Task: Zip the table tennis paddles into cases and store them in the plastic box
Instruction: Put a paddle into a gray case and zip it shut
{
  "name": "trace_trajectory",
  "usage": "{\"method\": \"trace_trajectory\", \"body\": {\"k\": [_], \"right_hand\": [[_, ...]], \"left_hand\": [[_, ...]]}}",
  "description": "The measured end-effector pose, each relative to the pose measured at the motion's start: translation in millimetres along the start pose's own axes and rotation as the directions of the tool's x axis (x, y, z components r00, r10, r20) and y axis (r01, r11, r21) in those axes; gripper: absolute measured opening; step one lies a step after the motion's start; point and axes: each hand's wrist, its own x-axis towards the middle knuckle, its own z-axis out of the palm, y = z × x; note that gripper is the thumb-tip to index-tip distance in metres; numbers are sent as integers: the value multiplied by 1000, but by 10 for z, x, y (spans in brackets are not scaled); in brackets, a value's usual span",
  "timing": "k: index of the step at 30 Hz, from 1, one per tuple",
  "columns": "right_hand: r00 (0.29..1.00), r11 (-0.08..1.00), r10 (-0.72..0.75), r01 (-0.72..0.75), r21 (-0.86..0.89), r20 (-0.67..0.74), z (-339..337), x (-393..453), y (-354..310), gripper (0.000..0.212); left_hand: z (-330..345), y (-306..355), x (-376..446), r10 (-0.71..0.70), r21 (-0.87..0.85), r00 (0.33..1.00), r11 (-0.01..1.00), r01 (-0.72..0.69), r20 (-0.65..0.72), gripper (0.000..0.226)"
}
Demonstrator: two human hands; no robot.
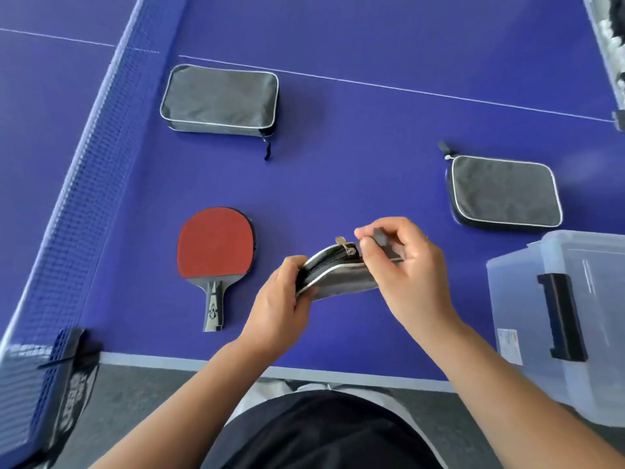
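Note:
A grey paddle case point(341, 275) with white piping is held on edge above the blue table, zipper side up. My left hand point(284, 299) grips its left end. My right hand point(402, 262) pinches the case's right end, just beside the metal zipper pull point(345, 247). A red paddle point(214, 255) lies flat to the left, handle toward me. Two more grey cases lie flat: one point(220, 99) at the far left, one point(504, 192) at the right. The clear plastic box point(548, 316) with a black latch stands at the right edge.
The table's net point(84, 184) runs along the left side, its clamp at the near corner. White lines cross the blue table point(355, 157). A container with pale contents shows at the top right corner point(608, 35). The table's near edge is just below my forearms.

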Motion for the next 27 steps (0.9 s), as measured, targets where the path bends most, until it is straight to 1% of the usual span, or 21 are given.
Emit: {"method": "trace_trajectory", "body": {"k": [2,4,7,10,12,14,15,16,17,18,19,22,25,27], "right_hand": [[1000,999,1,-1,-41,-13,126,-76,-9,11],[999,994,-18,21,-105,32,229,-146,-15,15],[978,967,-121,155,-203,171,307,-234,15,19],[946,959,-108,181,-220,306,290,-296,29,40],[938,941,-145,229,-250,313,294,-322,66,46],[930,921,-198,285,-268,310,306,-341,115,45],[922,904,-227,319,-284,314,313,-352,140,44],[912,883,-260,357,-303,318,317,-366,164,43],[901,862,-291,392,-320,320,314,-384,188,42],[893,845,-316,418,-333,319,304,-403,203,41],[889,835,-331,432,-340,316,286,-416,209,41],[893,829,-338,432,-356,297,201,-429,225,40],[901,829,-318,415,-374,294,68,-454,270,41],[909,838,-320,402,-368,266,-20,-499,318,40]], "left_hand": [[-161,-155,-64,1,-24,1000,1000,0,23,29],[-308,-270,-102,4,-41,998,999,-2,59,32],[-507,-383,-129,6,-67,992,998,2,123,36],[-625,-439,-135,0,-75,986,997,12,165,35],[-664,-446,-139,27,-93,984,996,-10,177,31],[-694,-383,-135,77,-174,981,984,-46,177,22],[-700,-319,-128,98,-218,979,974,-57,180,23],[-698,-243,-116,110,-253,978,966,-62,178,31],[-684,-148,-100,108,-275,980,960,-59,168,40],[-661,-39,-85,95,-288,983,957,-45,159,44],[-623,62,-68,78,-295,986,955,-31,150,40],[-471,336,-40,29,-333,997,943,-4,69,6],[-328,450,-74,-28,-422,999,906,14,-26,12],[-251,513,-112,-50,-425,995,905,9,-84,12]]}}
